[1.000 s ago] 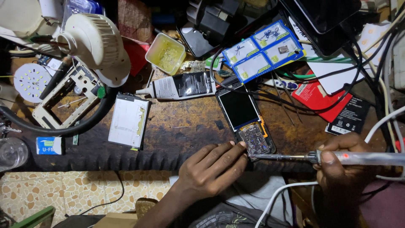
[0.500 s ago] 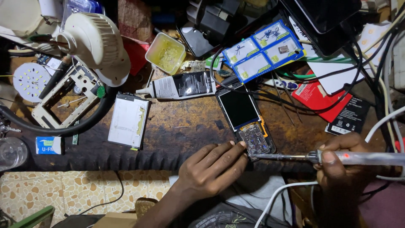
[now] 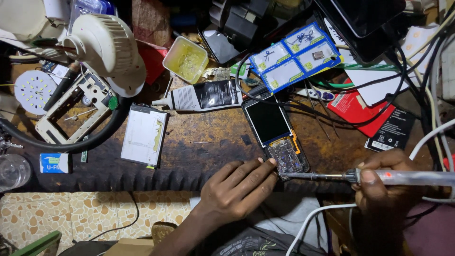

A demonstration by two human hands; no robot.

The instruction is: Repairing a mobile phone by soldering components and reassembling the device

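A small opened mobile phone with a dark screen and a bared keypad circuit board [image 3: 277, 137] lies flat on the scuffed brown wooden bench [image 3: 204, 142], its casing already off. The left hand [image 3: 237, 187] steadies its lower edge, fingertips pressed down, grip holding nothing. The right hand [image 3: 384, 182] has its grip closed around a slim pale-handled soldering iron [image 3: 369, 176], whose tip touches the board's lower corner; soldering looks underway, reassembly not yet begun.

Black-screened phone [image 3: 275, 135], blue parts tray [image 3: 296, 57]
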